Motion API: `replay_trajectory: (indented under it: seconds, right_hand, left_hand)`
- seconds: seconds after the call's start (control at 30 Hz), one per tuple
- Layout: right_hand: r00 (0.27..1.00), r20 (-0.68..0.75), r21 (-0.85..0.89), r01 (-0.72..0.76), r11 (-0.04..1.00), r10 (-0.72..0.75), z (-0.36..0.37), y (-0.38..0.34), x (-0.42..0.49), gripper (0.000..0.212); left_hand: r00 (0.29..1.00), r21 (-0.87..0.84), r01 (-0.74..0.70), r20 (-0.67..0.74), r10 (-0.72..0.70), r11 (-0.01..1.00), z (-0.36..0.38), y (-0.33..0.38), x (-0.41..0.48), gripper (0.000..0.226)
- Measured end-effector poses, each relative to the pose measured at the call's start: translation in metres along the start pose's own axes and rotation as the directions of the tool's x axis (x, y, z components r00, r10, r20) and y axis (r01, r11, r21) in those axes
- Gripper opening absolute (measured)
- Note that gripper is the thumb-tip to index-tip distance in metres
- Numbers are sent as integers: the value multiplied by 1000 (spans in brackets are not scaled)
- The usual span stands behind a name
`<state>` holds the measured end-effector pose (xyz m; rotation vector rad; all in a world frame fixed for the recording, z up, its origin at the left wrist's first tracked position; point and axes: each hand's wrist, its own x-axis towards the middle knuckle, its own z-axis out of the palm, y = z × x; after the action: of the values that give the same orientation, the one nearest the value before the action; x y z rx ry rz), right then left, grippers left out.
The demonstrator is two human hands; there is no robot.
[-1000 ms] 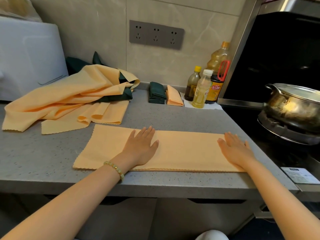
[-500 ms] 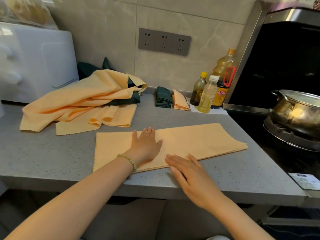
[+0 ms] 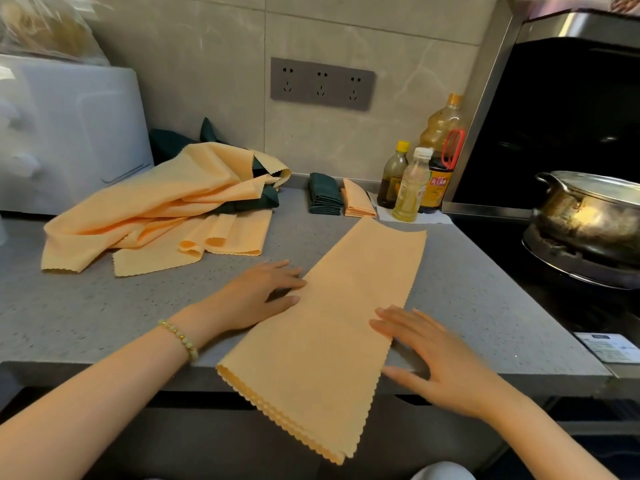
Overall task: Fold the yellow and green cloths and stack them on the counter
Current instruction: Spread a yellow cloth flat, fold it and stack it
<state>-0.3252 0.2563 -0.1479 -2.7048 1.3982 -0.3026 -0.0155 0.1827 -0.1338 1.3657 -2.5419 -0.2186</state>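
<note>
Nearest you, the scalloped end of the yellow cloth [image 3: 339, 323] hangs off the front edge of the counter [image 3: 104, 317], unsupported. The cloth is a long doubled strip. Its long axis runs from that hanging end away and to the right, so the coming fold, as I judge it, carries one short end over to the other along that line. Your right hand [image 3: 436, 362] lies flat and open, fingertips on the strip's right edge, close to the near end. Your left hand [image 3: 256, 299] is a little farther off, also flat and open, fingers touching the left edge about midway. Neither grips anything. The right hand is nearer the hanging end, so it suits lifting that end. Bare counter lies on both sides of the strip. The far corner reaches almost to the folded yellow cloths [image 3: 358, 200], with the folded green cloths [image 3: 323, 199] just beside them and bottles [image 3: 412, 188] near on the right, so room there is tight. The unfolded heap [image 3: 149, 209] lies well apart, far left.
</note>
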Motion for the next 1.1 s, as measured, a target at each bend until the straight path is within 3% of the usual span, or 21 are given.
replay_trajectory:
  seconds: [0.07, 0.17, 0.27, 0.4, 0.43, 0.5, 0.53, 0.6, 0.67, 0.73, 0.83, 0.9, 1.1]
  right_hand:
    - [997, -35, -19, 70, 997, -71, 4, -6, -2, 70]
    - [984, -93, -118, 142, 983, -153, 11, -15, 0, 69]
    - [963, -173, -197, 173, 965, -208, 19, -26, 6, 60]
    - [936, -287, -187, 155, 970, -205, 20, -35, 17, 37]
    - [932, -316, -167, 128, 978, -176, 18, -36, 19, 35]
    - [930, -368, -44, -9, 999, -7, 11, -39, 23, 58]
    - [932, -342, 63, -102, 993, 117, 5, -40, 25, 65]
    - [919, -210, 296, -267, 917, 335, -6, -36, 32, 56]
    - [881, -154, 479, -329, 814, 447, -11, -24, 39, 51]
    - [843, -173, 566, -339, 752, 510, -15, -10, 44, 48]
    - [789, -180, 509, -437, 742, 588, -16, 7, 45, 29]
    - [752, -172, 489, -496, 718, 636, -19, 14, 45, 14]
    - [715, -48, 506, -585, 634, 698, -27, 26, 53, 16]
  left_hand:
    - [996, -85, -49, -76, 42, 995, -2, 0, -6, 39]
    - [997, -133, -45, -69, 36, 990, -7, 2, -16, 50]
    - [999, -99, -11, -35, 7, 995, -9, -4, -22, 31]
    - [992, -52, 63, 113, -57, 997, -16, -1, -27, 54]
    - [988, -43, 69, 140, -63, 997, -18, 0, -27, 55]
    - [982, -13, 70, 175, -67, 997, -22, 1, -25, 50]
    - [982, 25, 58, 181, -62, 998, -24, 2, -24, 46]
    - [983, 93, 35, 177, -51, 995, -26, 5, -20, 37]
    - [991, 40, 35, 125, -40, 999, -27, 12, -14, 27]
    - [997, -142, 65, 52, -58, 988, -26, 23, -8, 16]
    - [980, -386, 196, 65, -186, 901, -14, 41, 1, 22]
    - [948, -408, 319, 161, -276, 856, -4, 50, 6, 32]
    - [884, -409, 464, 275, -379, 786, -4, 55, 22, 36]
